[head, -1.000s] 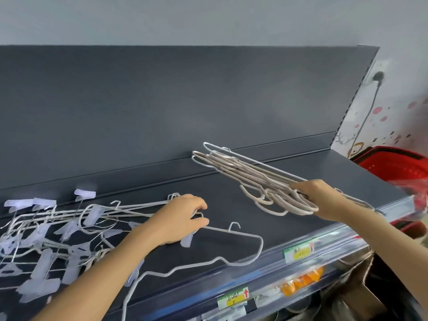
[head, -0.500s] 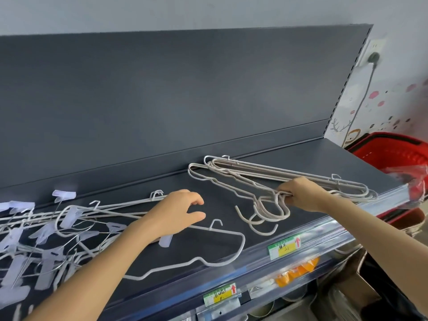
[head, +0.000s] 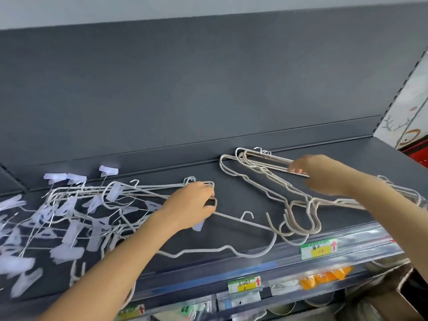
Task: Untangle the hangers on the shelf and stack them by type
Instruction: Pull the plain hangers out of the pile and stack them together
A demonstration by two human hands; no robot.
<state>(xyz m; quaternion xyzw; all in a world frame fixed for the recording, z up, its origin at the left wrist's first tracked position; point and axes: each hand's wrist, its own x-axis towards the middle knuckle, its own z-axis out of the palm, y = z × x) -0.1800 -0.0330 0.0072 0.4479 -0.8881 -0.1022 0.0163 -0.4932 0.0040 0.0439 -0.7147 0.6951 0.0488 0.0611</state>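
Observation:
A single white wire hanger (head: 252,253) lies near the front of the dark grey shelf (head: 240,193). My left hand (head: 190,207) is closed around its left end, beside a tangled pile of white clip hangers (head: 76,216) on the shelf's left. To the right lies a flat stack of beige hangers (head: 261,181), hooks pointing toward the front edge. My right hand (head: 324,174) hovers over that stack. Its fingertips touch the far bars and it does not grip them.
A clear price rail with green and yellow labels (head: 318,249) runs along the shelf's front edge. Below it, lower shelves hold packaged goods, among them an orange pack (head: 324,276). A red basket (head: 416,154) stands past the right end. The grey back panel rises behind.
My right hand laid the beige stack down on the shelf, let go of the hooks and moved to the far bars. My left hand closed tighter on the white hanger's end.

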